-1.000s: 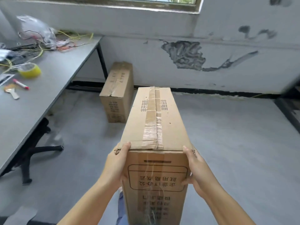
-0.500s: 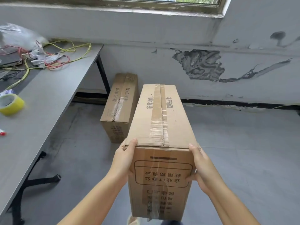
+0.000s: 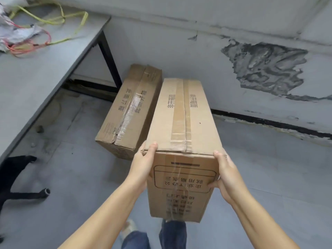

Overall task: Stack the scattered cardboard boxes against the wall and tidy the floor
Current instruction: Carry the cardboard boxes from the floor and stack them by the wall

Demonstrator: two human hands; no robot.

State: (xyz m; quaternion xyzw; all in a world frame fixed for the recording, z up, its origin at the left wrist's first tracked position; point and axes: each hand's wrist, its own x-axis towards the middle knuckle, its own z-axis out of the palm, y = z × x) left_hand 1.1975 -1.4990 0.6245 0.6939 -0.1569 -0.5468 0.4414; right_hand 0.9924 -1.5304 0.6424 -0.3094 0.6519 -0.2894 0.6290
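head view: both bare hands carry a long taped cardboard box (image 3: pixel 181 126), held above the grey floor (image 3: pixel 260 177) with its far end pointing at the wall (image 3: pixel 179 51). the left hand (image 3: pixel 142 168) holds the near left corner, its thumb hooked over the top edge and its palm against the left side. the right hand (image 3: pixel 224 173) holds the near right corner, its thumb pressed on the printed end face and its fingers wrapped round the right side, out of sight. each grip is set firmly on the box. brown tape runs down the middle of the top, with printed characters on either side of it.

just left of the carried box, a second cardboard box (image 3: pixel 131 108) lies on the floor, its far end by the wall and close to the black table leg (image 3: pixel 109 58). its top seam is covered in crumpled clear tape and its near corner is dented. whether the two boxes touch cannot be told.

the grey table (image 3: pixel 36 78) fills the upper left, bearing a tangle of yellow and red wires (image 3: pixel 48 31) beside some crumpled white plastic (image 3: pixel 12 31). a black chair base (image 3: pixel 16 184) stands below the table's edge. a large patch of peeled paint (image 3: pixel 265 65) marks the wall at right. the person's jeans (image 3: pixel 172 234) show beneath the box.
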